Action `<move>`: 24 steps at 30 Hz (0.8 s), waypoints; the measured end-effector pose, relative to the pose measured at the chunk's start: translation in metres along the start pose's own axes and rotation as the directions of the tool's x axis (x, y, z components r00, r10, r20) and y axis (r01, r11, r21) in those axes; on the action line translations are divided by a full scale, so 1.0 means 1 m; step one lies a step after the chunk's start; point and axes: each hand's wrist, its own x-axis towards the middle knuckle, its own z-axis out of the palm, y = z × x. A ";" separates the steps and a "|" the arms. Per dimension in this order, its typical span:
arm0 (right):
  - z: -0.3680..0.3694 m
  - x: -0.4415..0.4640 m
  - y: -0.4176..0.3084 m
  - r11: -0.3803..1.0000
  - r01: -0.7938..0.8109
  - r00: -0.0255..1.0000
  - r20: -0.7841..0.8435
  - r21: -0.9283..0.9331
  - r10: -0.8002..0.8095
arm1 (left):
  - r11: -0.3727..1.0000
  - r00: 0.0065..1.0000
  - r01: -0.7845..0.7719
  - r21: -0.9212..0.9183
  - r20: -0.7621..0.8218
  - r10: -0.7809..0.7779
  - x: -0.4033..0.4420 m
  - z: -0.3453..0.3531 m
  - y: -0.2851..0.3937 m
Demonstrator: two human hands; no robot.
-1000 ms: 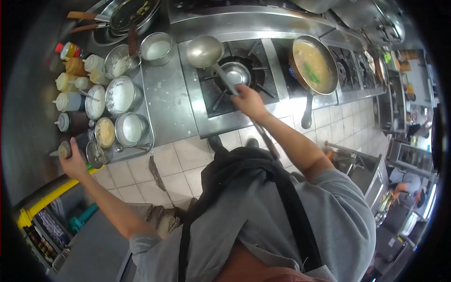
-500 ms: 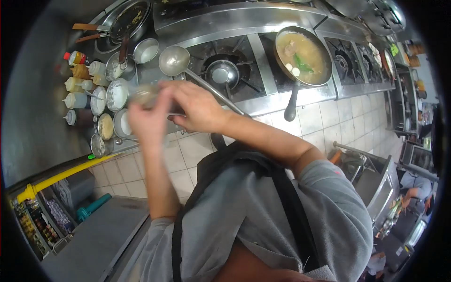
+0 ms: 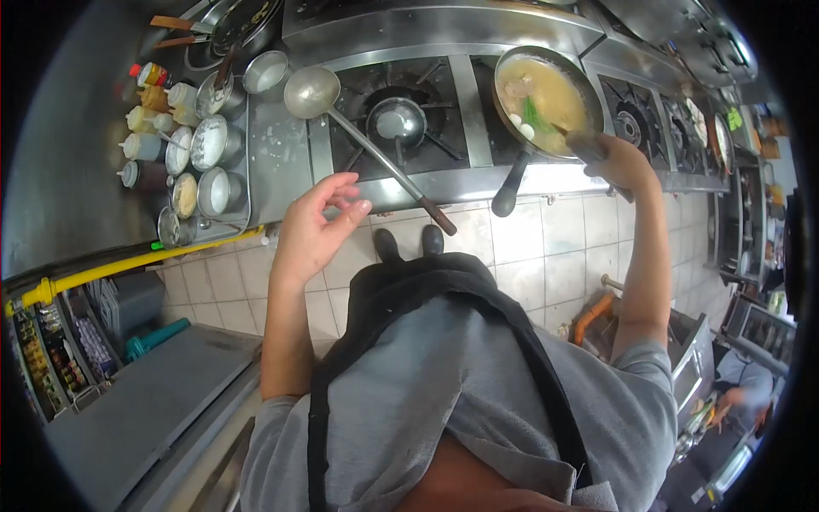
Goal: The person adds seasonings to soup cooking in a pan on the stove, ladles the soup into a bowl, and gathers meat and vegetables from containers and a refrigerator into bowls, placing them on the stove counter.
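My left hand (image 3: pixel 316 230) hangs in the air before the stove, fingers spread and holding nothing, near the shaft of a long-handled ladle (image 3: pixel 314 92). At the right, my right hand (image 3: pixel 627 166) is closed around a dark, elongated utensil (image 3: pixel 589 147); its exact kind is hard to make out. The utensil's far end reaches the near rim of a frying pan (image 3: pixel 546 72). Inside this pan is a yellowish broth (image 3: pixel 550 85) with a green leafy sprig (image 3: pixel 531 113), small white pieces (image 3: pixel 522 128) and a pale chunk (image 3: pixel 518 88). The pan's handle (image 3: pixel 510 188) points towards me.
Squeeze bottles (image 3: pixel 141 147) and metal bowls (image 3: pixel 215 141) line the left counter. Stacked pans (image 3: pixel 243 26) stand behind them. An unlit burner (image 3: pixel 395 124) lies between ladle and pan. A yellow pipe (image 3: pixel 145 260) runs at lower left; another person (image 3: pixel 742 384) is at far right.
My hands have parted. The right hand has swung right to the frying pan with the dark utensil, while the left has drawn slightly back and opened.
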 end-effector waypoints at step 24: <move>0.141 -0.089 -0.100 0.451 0.240 0.811 -0.433 0.860 0.393 | 0.995 0.997 0.024 0.100 0.074 -0.032 -0.049 -0.157 -0.122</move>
